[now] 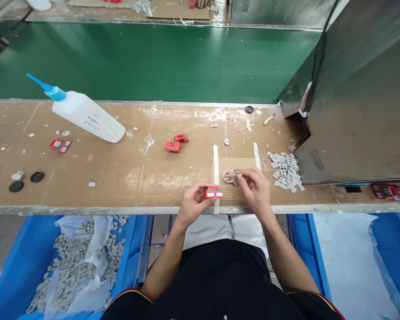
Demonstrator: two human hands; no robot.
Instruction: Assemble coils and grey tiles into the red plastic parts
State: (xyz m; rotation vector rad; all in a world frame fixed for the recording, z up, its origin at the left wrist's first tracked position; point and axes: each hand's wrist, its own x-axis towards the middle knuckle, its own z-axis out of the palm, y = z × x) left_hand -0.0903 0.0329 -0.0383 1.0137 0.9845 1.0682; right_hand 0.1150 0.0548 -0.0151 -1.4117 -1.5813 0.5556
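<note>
My left hand (pixel 194 202) is closed on a small red toy car part (pixel 214 192) with pale blue windows, held over the front of the bench. In my right hand (pixel 257 190), a thin pale stick (pixel 234 175) is pinched between thumb and fingertips. Its tip is over a small round white dish (pixel 229 176), just right of the red part. Whether the tip touches what is in the dish I cannot tell. A cardboard piece (pixel 243 163) lies under the dish, with white tape strips at its sides. Two more red parts (pixel 172 146) lie left of it.
A pile of small grey pieces (pixel 286 171) lies right of my hand, beside a metal housing (pixel 360 98). A white bottle with a blue nozzle (pixel 88 116) lies at the left. Beyond the bench runs a green belt (pixel 160 62). Blue bins (pixel 133 249) stand below.
</note>
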